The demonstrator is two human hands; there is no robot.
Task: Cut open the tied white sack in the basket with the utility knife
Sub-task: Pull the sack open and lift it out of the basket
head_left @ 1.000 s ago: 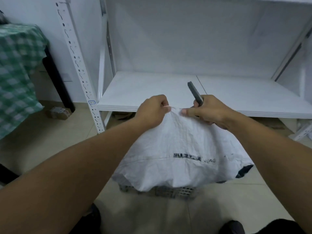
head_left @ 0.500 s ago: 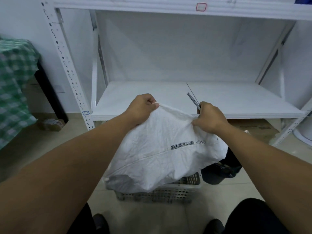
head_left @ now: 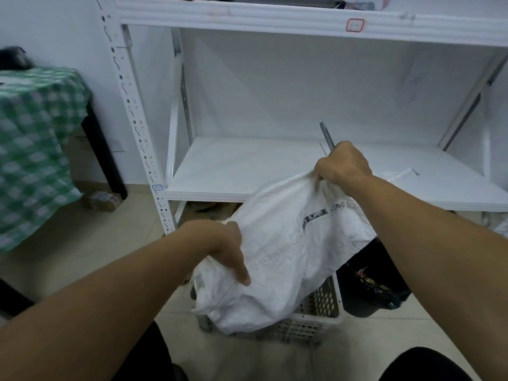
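Risk of a slip: with the utility knife (head_left: 326,137) clenched in the same right hand (head_left: 342,167) that bunches the white sack (head_left: 286,248) top, could nick the left hand (head_left: 229,251) pinching a fold lower down. Sack half-lifted above the basket (head_left: 316,321), cloth gripped inside both closed fists.

White sack (head_left: 286,259): woven plastic, crumpled, dark printed strip and faint lettering on the upper face. It's lifted and stretched diagonally, top corner bunched high at upper right, lower end drooping into the basket (head_left: 321,306) (pale perforated plastic, on the floor, mostly covered by the sack). Utility knife (head_left: 326,137): slim grey body, poking up and slightly left above the sack's top corner; blade state unreadable.
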